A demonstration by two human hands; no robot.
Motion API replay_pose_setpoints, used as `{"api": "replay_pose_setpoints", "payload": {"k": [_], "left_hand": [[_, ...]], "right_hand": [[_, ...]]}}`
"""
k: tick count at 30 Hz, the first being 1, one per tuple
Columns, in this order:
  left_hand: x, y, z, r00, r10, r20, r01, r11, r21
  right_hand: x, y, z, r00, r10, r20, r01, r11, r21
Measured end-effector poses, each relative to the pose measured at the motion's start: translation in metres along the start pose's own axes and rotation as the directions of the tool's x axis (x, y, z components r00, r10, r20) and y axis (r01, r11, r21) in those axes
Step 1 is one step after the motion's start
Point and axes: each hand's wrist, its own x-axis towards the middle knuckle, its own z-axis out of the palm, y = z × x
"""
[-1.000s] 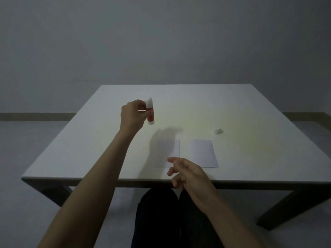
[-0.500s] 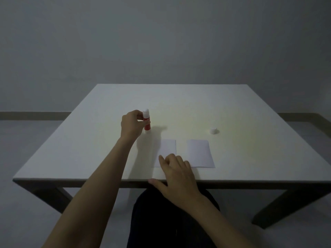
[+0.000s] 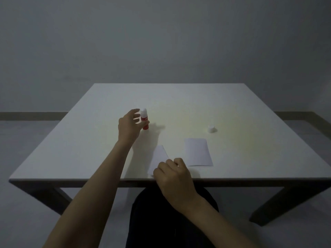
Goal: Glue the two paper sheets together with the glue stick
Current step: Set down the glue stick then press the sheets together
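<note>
Glue stick (image 3: 144,119) stands uncapped beside my open left hand (image 3: 129,124); right hand (image 3: 172,173) pinches a sheet (image 3: 159,157), which could crease.

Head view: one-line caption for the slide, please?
Left hand open beside the upright glue stick, right hand lifting the near paper sheet; cap off.

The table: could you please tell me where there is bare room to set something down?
The table is bare behind the glue stick and cap, and along both side edges. The near middle is crowded: two sheets.
</note>
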Motion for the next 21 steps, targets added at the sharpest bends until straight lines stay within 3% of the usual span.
{"api": "replay_pose_setpoints", "payload": {"k": [2,4,6,7,9,11,13,16,21], "left_hand": [[-0.005,0.006,-0.004,0.999,0.016,-0.046,-0.015,1.0,0.019],[-0.02,0.015,-0.009,0.986,0.024,-0.162,-0.036,0.997,-0.071],[-0.046,0.024,-0.011,0.969,-0.018,-0.247,-0.047,0.966,-0.255],[-0.061,0.028,-0.01,0.968,-0.062,-0.244,-0.029,0.936,-0.352],[-0.093,0.034,-0.004,0.98,-0.149,-0.128,0.059,0.844,-0.533],[-0.116,0.041,0.005,0.981,-0.183,0.063,0.18,0.748,-0.639],[-0.129,0.047,0.015,0.961,-0.193,0.199,0.277,0.682,-0.677],[-0.13,0.056,0.024,0.948,-0.209,0.238,0.317,0.64,-0.7],[-0.122,0.057,0.033,0.947,-0.209,0.244,0.319,0.704,-0.634]], "right_hand": [[0.005,0.009,-0.011,0.989,0.144,-0.028,-0.135,0.967,0.215],[0.01,0.027,-0.024,0.915,0.396,-0.078,-0.304,0.802,0.514],[0.012,0.049,-0.036,0.746,0.662,-0.076,-0.384,0.521,0.763],[0.012,0.058,-0.04,0.659,0.752,0.008,-0.397,0.339,0.853],[0.01,0.07,-0.044,0.545,0.803,0.24,-0.353,-0.04,0.935],[0.007,0.072,-0.042,0.49,0.77,0.409,-0.286,-0.301,0.91],[0.004,0.07,-0.038,0.471,0.747,0.469,-0.273,-0.382,0.883],[-0.004,0.067,-0.035,0.454,0.749,0.483,-0.306,-0.378,0.874],[-0.014,0.08,-0.036,0.462,0.717,0.521,-0.396,-0.359,0.845]]}}
